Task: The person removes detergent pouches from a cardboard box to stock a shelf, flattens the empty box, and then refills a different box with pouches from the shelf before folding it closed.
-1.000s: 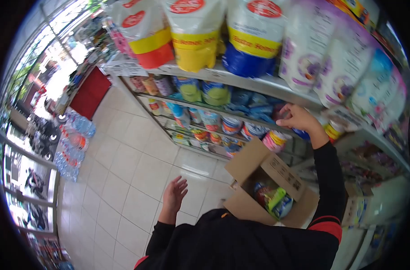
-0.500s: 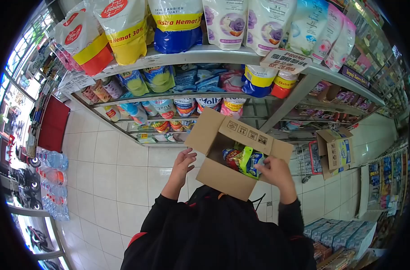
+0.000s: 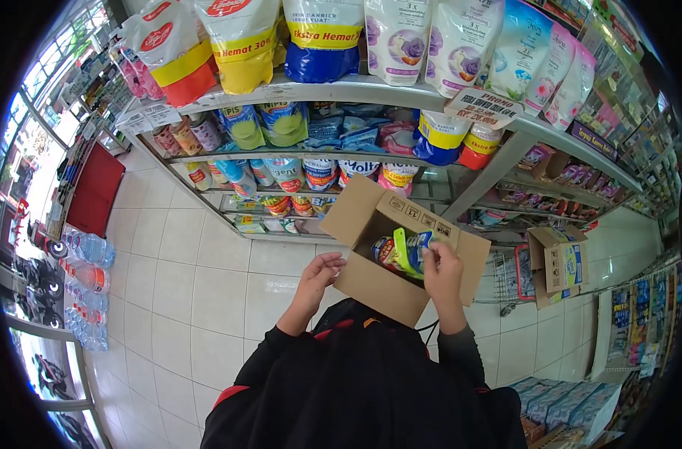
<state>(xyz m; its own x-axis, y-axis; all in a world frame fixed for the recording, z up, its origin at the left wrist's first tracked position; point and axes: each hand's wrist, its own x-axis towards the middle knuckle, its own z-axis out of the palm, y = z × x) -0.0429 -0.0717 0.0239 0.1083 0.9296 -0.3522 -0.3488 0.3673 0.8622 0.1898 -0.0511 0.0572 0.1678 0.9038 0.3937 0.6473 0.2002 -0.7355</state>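
Note:
An open cardboard box (image 3: 389,290) is in front of me, its flaps spread. Inside lie a red-and-blue pouch (image 3: 386,252) and a green-and-blue pouch (image 3: 410,253). My right hand (image 3: 443,275) reaches over the box's right side, fingers pinched on the upper edge of the green-and-blue pouch. Beside the box's left flap is my left hand (image 3: 320,278), fingers apart and slightly curled, holding nothing. The bottom of the box is mostly hidden by the pouches.
Ahead stands a metal shelf (image 3: 281,96) packed with pouches. Another open carton (image 3: 558,266) rests at a shopping cart (image 3: 511,275) on the right. Wrapped bottles (image 3: 87,288) line the left floor. Stacked packs (image 3: 558,404) sit at lower right.
My right hand has moved slightly up and left, with its fingers now closed on the green-and-blue pouch, which is more upright. My left hand has shifted right. The view has turned slightly.

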